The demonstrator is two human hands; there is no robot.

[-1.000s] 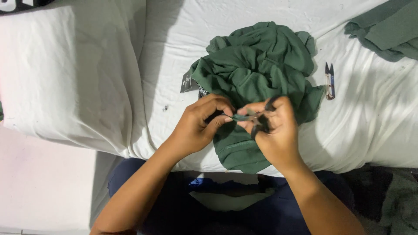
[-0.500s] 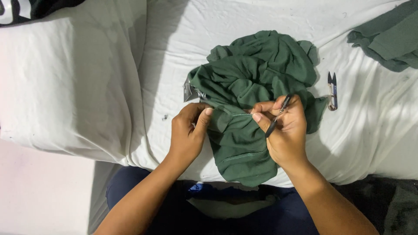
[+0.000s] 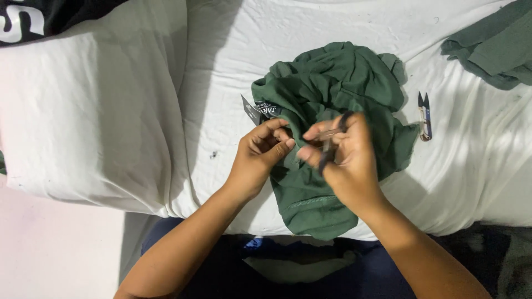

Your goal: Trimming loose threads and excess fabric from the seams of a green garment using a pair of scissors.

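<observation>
- Head view looks straight down on one crumpled dark green knit garment (image 3: 332, 105), heaped on a white bed sheet (image 3: 221, 66) and spilling over the near edge toward the person's lap.
- One left hand (image 3: 260, 155) pinches a fold of that green cloth, fingers curled closed on it, just below a small dark label (image 3: 260, 109) sewn into the garment.
- One right hand (image 3: 343, 158) is closed around a thin dark thread-snipping tool (image 3: 331, 145), which slants down between the fingers; its tip is blurred, so I cannot tell whether the blades touch the cloth.
- Both hands sit close together over the middle of the garment, fingertips nearly meeting.
- A second, similar pair of small thread snips with a blue tip (image 3: 424, 116) lies loose on the sheet, just right of the garment and apart from both hands.
- One more piece of folded green cloth (image 3: 493, 47) rests at the top right corner, well apart from the heap.
- One plump white pillow (image 3: 88, 111) fills the left side, with a black cloth bearing white print (image 3: 44, 16) lying across its top corner.
</observation>
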